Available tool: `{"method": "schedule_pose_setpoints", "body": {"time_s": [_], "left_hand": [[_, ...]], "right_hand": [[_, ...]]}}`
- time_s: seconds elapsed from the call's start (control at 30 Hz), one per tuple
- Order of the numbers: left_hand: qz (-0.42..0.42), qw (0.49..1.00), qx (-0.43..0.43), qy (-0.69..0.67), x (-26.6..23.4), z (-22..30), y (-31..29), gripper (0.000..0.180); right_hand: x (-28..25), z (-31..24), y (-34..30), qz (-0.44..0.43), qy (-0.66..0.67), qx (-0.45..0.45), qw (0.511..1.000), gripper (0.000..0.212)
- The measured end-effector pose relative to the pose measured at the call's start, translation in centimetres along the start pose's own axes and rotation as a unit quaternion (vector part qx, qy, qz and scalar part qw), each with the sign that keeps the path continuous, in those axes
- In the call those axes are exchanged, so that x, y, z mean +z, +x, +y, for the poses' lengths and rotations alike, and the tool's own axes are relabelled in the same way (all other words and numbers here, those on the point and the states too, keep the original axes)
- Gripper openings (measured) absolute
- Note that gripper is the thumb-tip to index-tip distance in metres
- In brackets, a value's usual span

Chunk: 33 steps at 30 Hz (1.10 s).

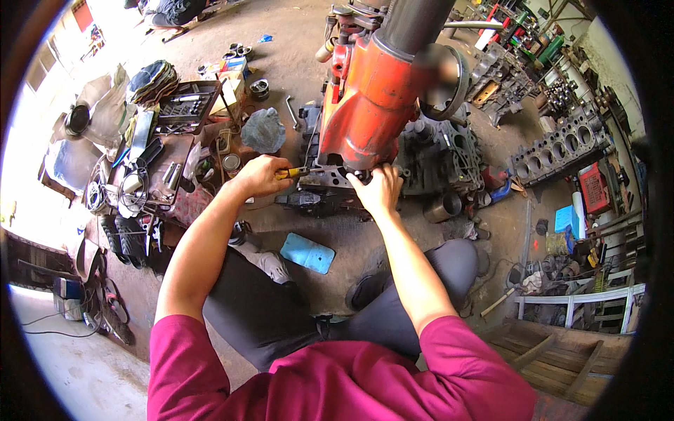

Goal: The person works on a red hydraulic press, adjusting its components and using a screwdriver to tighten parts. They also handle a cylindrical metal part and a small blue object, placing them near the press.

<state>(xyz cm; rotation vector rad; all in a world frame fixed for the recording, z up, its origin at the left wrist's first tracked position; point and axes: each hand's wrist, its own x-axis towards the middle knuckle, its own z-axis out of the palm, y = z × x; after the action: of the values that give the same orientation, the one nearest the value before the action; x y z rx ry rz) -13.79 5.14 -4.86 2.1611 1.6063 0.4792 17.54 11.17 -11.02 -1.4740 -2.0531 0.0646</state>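
Observation:
My left hand (pixel 262 177) is closed on a yellow-handled tool (pixel 286 173). Its thin end points right, toward the machine; its exact kind is too small to tell. Beneath the head of a large red machine (pixel 370 98), my right hand (pixel 379 189) has its fingers bent against a small dark part (pixel 359 175). What those fingers grip is mostly hidden. Both hands work at the near edge of a flat metal engine part (pixel 328 179) with holes in it. A dark, greasy engine block (pixel 439 158) lies just right of the machine.
A handwheel (pixel 449 83) juts from the machine's right side. Leftward stand a toolbox (pixel 186 105) and a clear plastic bag (pixel 263 130). A blue flat case (pixel 307 252) lies on the floor between my feet. Another cylinder block (pixel 562 147) sits far right, near a red crate (pixel 595 188).

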Motion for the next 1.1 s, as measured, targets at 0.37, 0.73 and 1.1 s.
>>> {"method": "schedule_pose_setpoints", "body": {"time_s": [0.37,0.73,1.1], "left_hand": [[-0.002,1.000,-0.001,0.015,2.4,0.0,0.3,0.040],[0.081,0.996,0.031,0.038,4.6,1.5,-0.8,0.040],[0.015,0.993,-0.118,0.017,4.9,4.1,-0.3,0.058]], "right_hand": [[1.3,-0.5,-0.8,0.043,-0.022,0.022,0.999,0.036],[1.5,0.4,-0.9,0.050,-0.017,-0.031,0.998,0.033],[2.3,0.7,-0.7,0.066,0.056,-0.047,0.995,0.026]]}}
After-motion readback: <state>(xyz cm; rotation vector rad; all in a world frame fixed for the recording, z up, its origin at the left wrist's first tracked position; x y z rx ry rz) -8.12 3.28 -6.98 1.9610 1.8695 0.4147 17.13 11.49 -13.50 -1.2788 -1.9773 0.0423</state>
